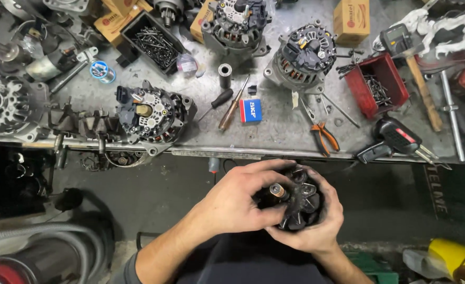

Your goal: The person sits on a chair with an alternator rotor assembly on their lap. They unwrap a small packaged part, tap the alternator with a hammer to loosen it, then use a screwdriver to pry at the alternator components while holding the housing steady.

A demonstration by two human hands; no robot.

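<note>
Both hands wrapped round a greasy alternator rotor [295, 197] below the bench edge: left hand [232, 202] closed over the side, right hand [311, 231] cupping underneath. Looks heavy, slick; grip the claw body, not the shaft. Beyond, pliers [323, 138] on the workbench [285, 129]

Both hands, left hand [238, 202] and right hand [316, 223], clasp a dark rotor [297, 199] below the workbench [280, 131].

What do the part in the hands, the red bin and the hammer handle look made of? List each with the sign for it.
Rotor, held by left hand and right hand: dark metal, likely steel, dull and greasy, with claw-shaped poles; its shaft tip looks coppery.
Red bin: probably plastic or painted metal; even matt red, the look leaves it open.
Hammer handle: wood, pale tan with grain, unpainted.
</note>
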